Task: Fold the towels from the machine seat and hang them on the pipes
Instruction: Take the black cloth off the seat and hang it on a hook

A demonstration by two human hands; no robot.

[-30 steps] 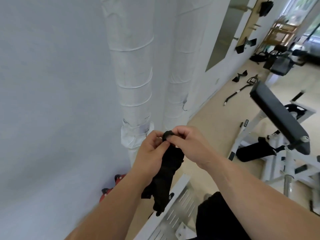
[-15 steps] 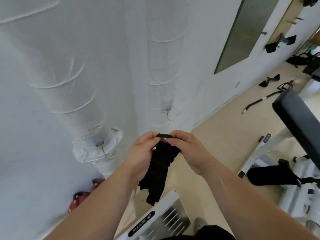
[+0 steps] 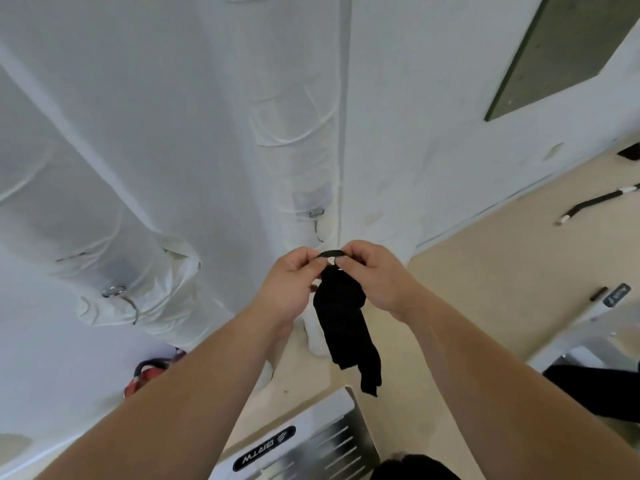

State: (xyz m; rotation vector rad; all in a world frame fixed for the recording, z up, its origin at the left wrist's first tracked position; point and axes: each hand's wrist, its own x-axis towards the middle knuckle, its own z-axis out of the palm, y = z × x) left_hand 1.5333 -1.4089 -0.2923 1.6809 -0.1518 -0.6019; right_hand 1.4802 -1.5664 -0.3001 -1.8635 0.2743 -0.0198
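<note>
Head view: loop (image 3: 329, 253) of black towel (image 3: 343, 317) pulled open between both hands.
Left hand (image 3: 290, 287): pinching the loop's left end.
Right hand (image 3: 375, 275): pinching its right end.
Towel: hangs bunched under the hands, in the air, just below the hook (image 3: 318, 227) on the pipe (image 3: 294, 150).
Change: loop wider than a second ago; pipe and hook closer.
Meaning: folding looks done; hooking likely next.

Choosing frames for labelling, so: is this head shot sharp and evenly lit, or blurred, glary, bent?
Head view: soft, even light, no glare; wide-angle distortion tilts the white wrapped pipe at left; mild blur; the black folded towel, pinched by the left hand and right hand, shows no texture.
</note>
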